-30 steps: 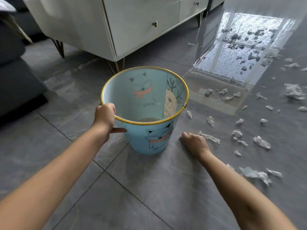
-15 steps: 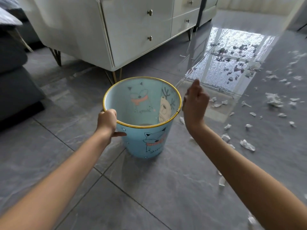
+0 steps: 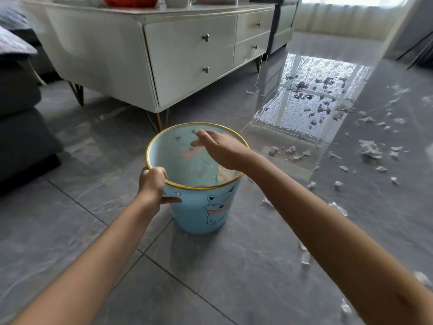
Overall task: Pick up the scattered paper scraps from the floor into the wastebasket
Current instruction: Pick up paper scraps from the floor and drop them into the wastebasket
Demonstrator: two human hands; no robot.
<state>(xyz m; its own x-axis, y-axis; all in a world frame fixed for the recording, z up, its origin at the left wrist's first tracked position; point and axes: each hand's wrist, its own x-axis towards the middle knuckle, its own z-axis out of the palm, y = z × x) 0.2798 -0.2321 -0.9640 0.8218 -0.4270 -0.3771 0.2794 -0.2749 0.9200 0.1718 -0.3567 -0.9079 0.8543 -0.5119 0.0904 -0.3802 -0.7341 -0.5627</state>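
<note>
Blue wastebasket stands upright on grey tiled floor, yellow rim, cartoon animal printed on the outer wall and more inside.

Left hand grips the near-left part of the rim: fingers curled over the edge into the basket, thumb lying along the outside wall.

Right hand hangs over the mouth of the basket, palm down, fingers spread and mostly straight, holding nothing that can be seen. Forearm crosses the right side of the rim. The hand is a little blurred.

Paper scraps lie scattered on the floor to the right of the basket, many small white pieces, thickest well off to the right and in the bright window reflection on the tiles. A few pieces lie close by the right forearm, near the basket's right side. Contents at the bottom of the basket: cannot tell.

White drawer cabinet on thin metal legs stands just behind the basket. Dark sofa at the left edge.
</note>
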